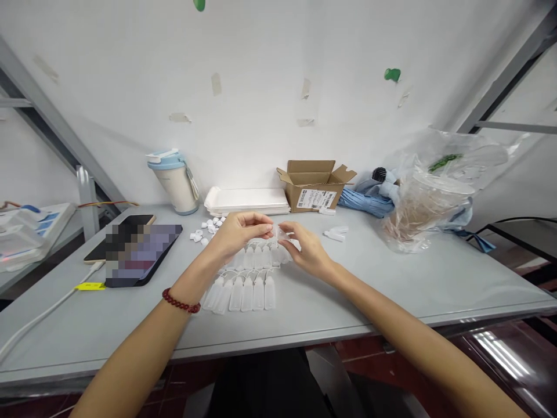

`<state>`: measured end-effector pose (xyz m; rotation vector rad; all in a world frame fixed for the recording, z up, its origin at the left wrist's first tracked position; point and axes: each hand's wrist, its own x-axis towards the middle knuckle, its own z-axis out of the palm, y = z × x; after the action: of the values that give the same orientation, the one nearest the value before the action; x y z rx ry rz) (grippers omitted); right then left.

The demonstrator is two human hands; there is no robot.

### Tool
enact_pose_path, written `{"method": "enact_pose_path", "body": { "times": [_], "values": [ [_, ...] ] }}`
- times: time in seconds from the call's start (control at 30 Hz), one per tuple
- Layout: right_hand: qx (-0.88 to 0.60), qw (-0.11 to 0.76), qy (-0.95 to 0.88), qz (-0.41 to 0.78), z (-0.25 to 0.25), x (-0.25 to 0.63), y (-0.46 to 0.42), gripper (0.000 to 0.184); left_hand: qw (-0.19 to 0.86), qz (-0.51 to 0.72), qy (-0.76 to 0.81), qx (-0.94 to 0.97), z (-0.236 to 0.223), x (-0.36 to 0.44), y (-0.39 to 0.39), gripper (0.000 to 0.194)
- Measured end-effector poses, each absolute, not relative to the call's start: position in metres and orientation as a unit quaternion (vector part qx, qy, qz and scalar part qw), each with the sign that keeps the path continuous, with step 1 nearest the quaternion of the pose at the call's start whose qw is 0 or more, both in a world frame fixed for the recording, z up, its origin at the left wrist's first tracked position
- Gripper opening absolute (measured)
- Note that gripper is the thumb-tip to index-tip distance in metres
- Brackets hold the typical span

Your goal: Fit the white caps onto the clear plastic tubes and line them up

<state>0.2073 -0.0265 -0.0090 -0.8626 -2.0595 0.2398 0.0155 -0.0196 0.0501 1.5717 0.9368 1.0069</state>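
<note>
Slim, frosted, translucent pieces [247, 294]

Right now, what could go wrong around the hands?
1. The right hand has a small clear piece at its fingertips, meeting the left hand; it could slip and drop among the pieces beneath.
2. The loose small white parts lie beside the left hand; a brush might scatter them.
3. The bracelet sits near the front row of translucent pieces; a low sweep could disturb that row.
</note>
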Motion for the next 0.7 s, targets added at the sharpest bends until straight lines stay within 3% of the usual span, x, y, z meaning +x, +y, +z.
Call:
{"method": "enact_pose_path", "body": {
  "times": [0.7],
  "values": [
    [-0.327, 0.454, -0.815, 0.151, -0.0027, 0.2048, -0.0304, 0.028, 0.442, 0.395, 0.382, 0.709, 0.0460, 0.0196, -0.0205, 0.026]
  ]
}}
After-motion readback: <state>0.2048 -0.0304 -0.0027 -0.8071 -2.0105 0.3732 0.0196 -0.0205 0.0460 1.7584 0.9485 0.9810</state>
